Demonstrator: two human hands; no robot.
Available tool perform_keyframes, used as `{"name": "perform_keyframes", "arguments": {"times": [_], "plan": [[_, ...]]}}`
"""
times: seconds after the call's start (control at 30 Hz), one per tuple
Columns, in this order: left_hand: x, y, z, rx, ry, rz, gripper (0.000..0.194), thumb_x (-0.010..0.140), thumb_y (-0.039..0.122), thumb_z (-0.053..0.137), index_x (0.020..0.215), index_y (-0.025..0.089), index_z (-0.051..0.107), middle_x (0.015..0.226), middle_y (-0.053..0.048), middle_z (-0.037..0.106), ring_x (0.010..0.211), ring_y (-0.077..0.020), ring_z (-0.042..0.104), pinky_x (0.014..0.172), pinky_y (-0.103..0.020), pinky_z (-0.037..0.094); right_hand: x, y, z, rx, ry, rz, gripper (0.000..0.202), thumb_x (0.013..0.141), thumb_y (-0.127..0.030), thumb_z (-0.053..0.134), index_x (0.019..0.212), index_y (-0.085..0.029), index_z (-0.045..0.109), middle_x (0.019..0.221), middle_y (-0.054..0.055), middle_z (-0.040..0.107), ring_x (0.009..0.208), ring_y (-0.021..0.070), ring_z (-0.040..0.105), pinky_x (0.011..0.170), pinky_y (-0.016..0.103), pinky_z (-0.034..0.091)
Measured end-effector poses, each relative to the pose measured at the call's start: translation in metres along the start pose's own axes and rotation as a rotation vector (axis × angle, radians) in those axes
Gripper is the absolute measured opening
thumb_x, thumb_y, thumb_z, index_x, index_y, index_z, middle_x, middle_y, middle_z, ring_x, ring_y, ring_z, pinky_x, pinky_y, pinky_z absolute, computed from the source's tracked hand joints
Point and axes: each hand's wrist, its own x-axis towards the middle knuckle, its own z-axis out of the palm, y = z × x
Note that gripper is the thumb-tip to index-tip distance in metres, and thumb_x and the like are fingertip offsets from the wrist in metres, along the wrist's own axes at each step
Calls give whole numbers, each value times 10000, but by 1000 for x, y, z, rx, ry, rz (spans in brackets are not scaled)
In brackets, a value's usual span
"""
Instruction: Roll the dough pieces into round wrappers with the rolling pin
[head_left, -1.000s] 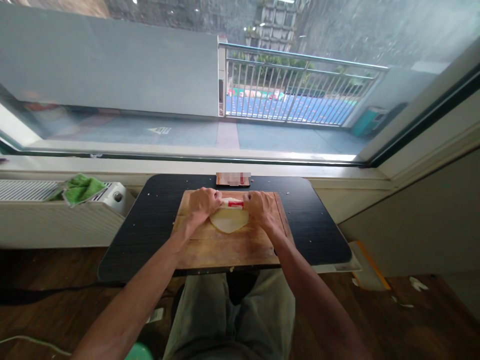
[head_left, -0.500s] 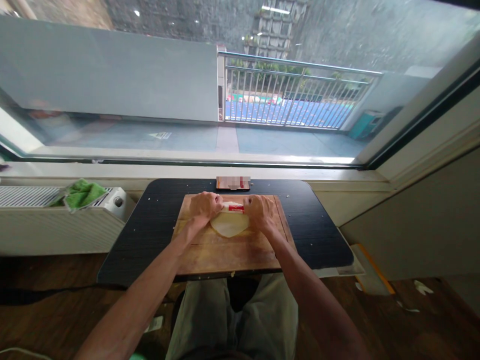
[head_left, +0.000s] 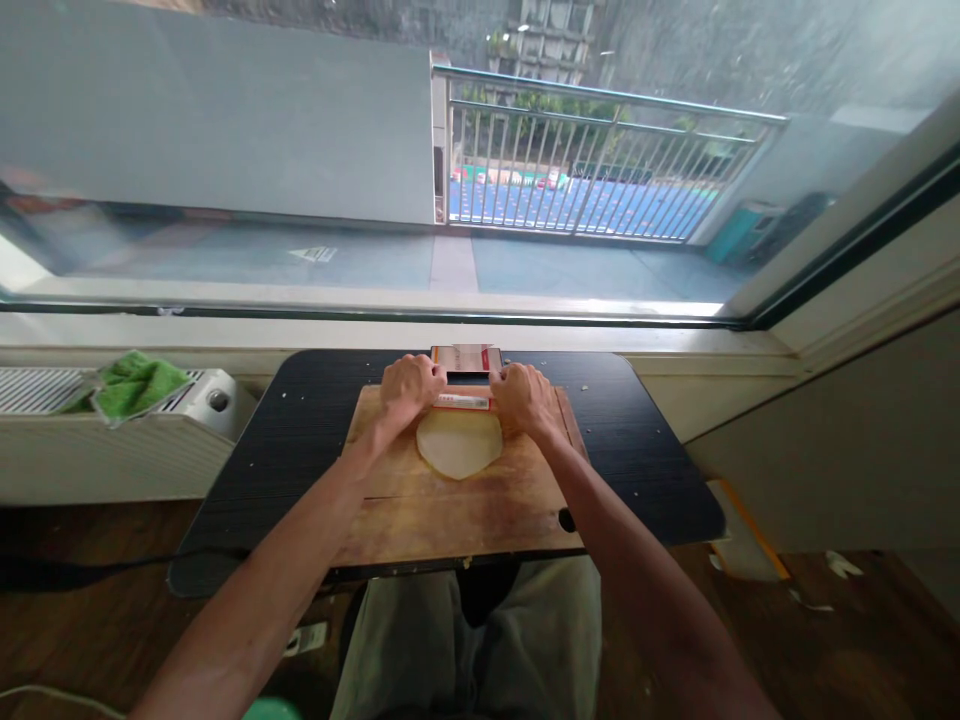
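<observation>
A flat, rounded sheet of pale dough (head_left: 459,444) lies on the wooden board (head_left: 465,515). Across the board, just beyond the dough's far edge, is a white roller with a red label (head_left: 463,402). My left hand (head_left: 409,384) is closed round its left end, and my right hand (head_left: 523,396) is closed round its right end. The fingers partly hide both ends of the roller.
The board rests on a black table (head_left: 277,450). A flat box or phone-like item (head_left: 466,359) sits at the table's far edge, just behind the hands. On the left, a green cloth (head_left: 139,385) lies on a white radiator (head_left: 112,450). A window stands ahead.
Both hands have moved the roller away from me, off the dough toward the board's far edge. More of the dough now shows, and the roller's label has turned. The camera view has shifted slightly.
</observation>
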Motion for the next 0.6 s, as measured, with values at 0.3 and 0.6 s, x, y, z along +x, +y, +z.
{"name": "perform_keyframes", "arguments": {"times": [0.3, 0.6], "plan": [[8, 1, 0, -17, -21, 6, 543, 1056, 435, 454, 1134, 87, 863, 1137, -253, 829, 1081, -362, 811, 934, -400, 610, 10, -1, 2, 10, -26, 35, 432, 1090, -372, 500, 1081, -185, 890, 1164, 231, 837, 1056, 284, 827, 810, 280, 503], [-31, 0, 3, 0, 35, 16, 519, 1070, 420, 442, 1066, 128, 871, 1091, -249, 826, 1017, -355, 802, 901, -431, 581, -13, 4, 8, -7, -27, 13, 426, 1063, -425, 534, 1067, -194, 891, 1125, 211, 848, 990, 254, 821, 736, 266, 452]]}}
